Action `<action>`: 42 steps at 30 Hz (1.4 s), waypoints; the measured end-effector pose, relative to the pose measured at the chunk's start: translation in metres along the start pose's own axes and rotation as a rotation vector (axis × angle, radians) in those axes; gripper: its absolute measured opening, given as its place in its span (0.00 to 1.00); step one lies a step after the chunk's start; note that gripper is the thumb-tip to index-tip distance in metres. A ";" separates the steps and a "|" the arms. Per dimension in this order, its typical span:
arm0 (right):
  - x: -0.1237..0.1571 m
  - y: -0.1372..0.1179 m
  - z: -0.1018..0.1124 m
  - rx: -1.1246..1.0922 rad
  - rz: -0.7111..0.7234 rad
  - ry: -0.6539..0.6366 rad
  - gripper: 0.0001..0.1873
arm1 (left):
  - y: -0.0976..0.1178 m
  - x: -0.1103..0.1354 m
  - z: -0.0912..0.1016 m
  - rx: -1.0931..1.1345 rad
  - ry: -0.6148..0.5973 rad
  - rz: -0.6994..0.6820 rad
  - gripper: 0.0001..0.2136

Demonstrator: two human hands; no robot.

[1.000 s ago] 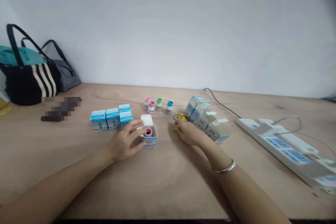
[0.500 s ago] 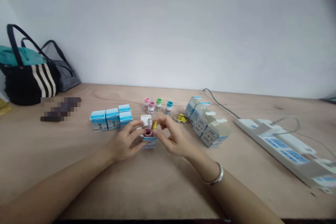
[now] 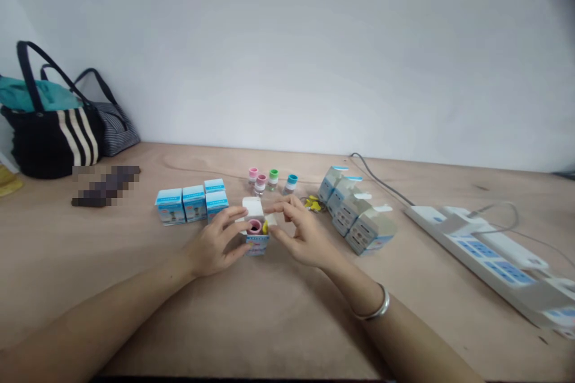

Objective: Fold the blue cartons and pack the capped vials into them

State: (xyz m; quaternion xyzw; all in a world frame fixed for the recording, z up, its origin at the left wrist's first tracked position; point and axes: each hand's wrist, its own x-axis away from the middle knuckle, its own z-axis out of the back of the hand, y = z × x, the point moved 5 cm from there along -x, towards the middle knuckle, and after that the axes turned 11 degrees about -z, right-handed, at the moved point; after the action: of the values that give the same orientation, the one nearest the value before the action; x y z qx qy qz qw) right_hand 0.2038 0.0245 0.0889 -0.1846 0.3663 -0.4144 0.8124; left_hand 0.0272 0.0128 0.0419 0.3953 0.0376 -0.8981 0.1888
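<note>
A small blue-and-white cardboard box (image 3: 257,245) stands with its top flaps up in front of me. Inside sits a small bottle with a pink rim (image 3: 254,227), and a yellow piece (image 3: 265,227) is tucked at its right. My left hand (image 3: 219,244) grips the box from the left, thumb low on its side and fingers by the left flap. At the right flap, my right hand (image 3: 300,232) has its thumb and fingers apart, with nothing between them; whether it touches the flap I cannot tell.
Closed blue boxes (image 3: 171,208) stand to the left. Several small bottles with coloured tops (image 3: 273,178) are behind the box. Yellow pieces (image 3: 312,203) lie beside a row of open-topped boxes (image 3: 359,230). A power strip (image 3: 476,251) lies right; bags (image 3: 49,137) stand far left.
My right hand has let go of the yellow piece, which now sits inside the box beside the bottle. The fingers have moved slightly right and opened. My left hand has stayed at the box.
</note>
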 end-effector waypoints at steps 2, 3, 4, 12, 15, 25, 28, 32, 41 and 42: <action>0.000 0.002 0.001 -0.036 -0.019 0.020 0.11 | 0.000 0.000 0.000 0.000 -0.005 0.006 0.20; 0.001 0.003 0.002 -0.053 -0.017 0.023 0.11 | 0.000 0.000 0.000 -0.003 -0.006 0.006 0.19; 0.001 0.003 0.001 -0.067 -0.014 0.026 0.11 | 0.000 0.000 0.000 -0.008 -0.008 0.005 0.19; 0.002 0.025 -0.006 -0.238 -0.238 0.142 0.11 | 0.003 0.001 0.011 -0.116 0.209 0.056 0.24; 0.002 0.031 -0.017 -0.304 -0.321 0.048 0.14 | 0.002 0.002 0.013 -0.126 0.242 0.112 0.22; 0.001 0.026 -0.034 -0.507 -0.211 -0.088 0.18 | 0.003 0.000 0.002 0.052 0.173 0.045 0.10; 0.003 0.016 -0.025 -0.411 -0.099 -0.005 0.14 | 0.007 -0.001 0.002 0.058 0.185 0.025 0.08; 0.007 0.003 -0.017 -0.288 0.032 0.055 0.08 | 0.011 -0.001 0.004 -0.012 0.181 0.037 0.05; 0.010 -0.002 -0.019 -0.124 0.127 0.077 0.05 | 0.007 0.002 0.008 -0.066 0.222 0.064 0.13; 0.011 -0.003 -0.019 -0.104 0.139 0.064 0.05 | 0.007 0.001 0.007 -0.076 0.210 0.055 0.15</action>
State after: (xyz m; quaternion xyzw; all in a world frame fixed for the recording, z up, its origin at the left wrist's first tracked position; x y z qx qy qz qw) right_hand 0.1925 0.0142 0.0732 -0.1871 0.4251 -0.3432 0.8164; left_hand 0.0238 0.0043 0.0464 0.4805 0.0802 -0.8443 0.2234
